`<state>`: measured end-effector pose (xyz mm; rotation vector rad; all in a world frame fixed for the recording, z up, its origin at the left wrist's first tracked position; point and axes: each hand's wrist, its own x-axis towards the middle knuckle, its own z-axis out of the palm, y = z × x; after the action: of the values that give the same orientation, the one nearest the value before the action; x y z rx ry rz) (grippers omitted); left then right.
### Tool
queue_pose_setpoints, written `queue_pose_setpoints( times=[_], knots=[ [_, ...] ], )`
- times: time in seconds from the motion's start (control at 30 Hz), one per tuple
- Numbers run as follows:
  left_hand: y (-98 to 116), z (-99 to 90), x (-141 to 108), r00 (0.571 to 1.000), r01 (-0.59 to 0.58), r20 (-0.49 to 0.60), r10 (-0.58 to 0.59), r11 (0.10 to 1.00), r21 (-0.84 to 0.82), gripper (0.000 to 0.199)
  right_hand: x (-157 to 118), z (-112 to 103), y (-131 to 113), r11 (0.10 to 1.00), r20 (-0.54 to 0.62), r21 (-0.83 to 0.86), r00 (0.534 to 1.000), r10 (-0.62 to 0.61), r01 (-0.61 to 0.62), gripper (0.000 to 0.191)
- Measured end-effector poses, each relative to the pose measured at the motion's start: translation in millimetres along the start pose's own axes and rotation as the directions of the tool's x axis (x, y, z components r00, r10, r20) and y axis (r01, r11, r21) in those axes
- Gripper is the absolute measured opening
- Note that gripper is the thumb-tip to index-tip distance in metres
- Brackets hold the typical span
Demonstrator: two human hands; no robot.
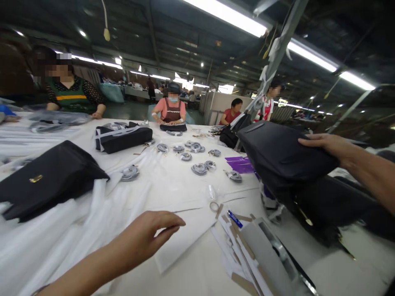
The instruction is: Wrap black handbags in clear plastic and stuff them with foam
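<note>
My right hand (328,146) grips the edge of a black handbag (277,152), thumb on top, and holds it raised and tilted above the table's right side. Its fingers underneath are hidden by the bag. Below it lie more black bags (333,201) with gold-coloured metal parts. My left hand (154,232) hovers over the white table near a white sheet (185,234), fingers stretched forward, thumb a little apart, with nothing visible in it. Left of that hand, another black bag (52,176) with a gold clasp rests on white wrapping material (77,226).
Coiled grey straps (199,168) are scattered mid-table. A black bag with grey strapping (123,137) stands at the back left. Near me lie a blue marker (235,219), a tape roll (214,206) and cardboard strips (240,250). Co-workers (169,107) sit across the table; a metal post (274,61) rises right.
</note>
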<state>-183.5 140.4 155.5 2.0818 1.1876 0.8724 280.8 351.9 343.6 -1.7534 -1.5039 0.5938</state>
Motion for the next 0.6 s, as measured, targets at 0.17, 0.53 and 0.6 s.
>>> queue_pose_setpoints(
  times=[0.17, 0.53, 0.6],
  knots=[
    [48.5, 34.7, -27.0, 0.990, -0.109, -0.094, 0.104, 0.993, -0.050, 0.023, -60.5, -54.8, -40.3, 0.936, -0.115, -0.059, 0.928, -0.353, 0.348, 0.076],
    [138.5, 82.9, -68.6, 0.951, -0.089, -0.251, -0.180, 0.617, -0.782, 0.080, -212.4, 64.7, -32.2, 0.209, -0.131, 0.952, 0.913, -0.386, 0.225, 0.030],
    [137.1, 91.3, -75.8, 0.926, -0.153, -0.310, -0.218, 0.532, -0.833, 0.088, -254.9, 118.4, -8.0, 0.136, 0.034, 0.991, 0.956, -0.291, 0.006, 0.028]
  ],
)
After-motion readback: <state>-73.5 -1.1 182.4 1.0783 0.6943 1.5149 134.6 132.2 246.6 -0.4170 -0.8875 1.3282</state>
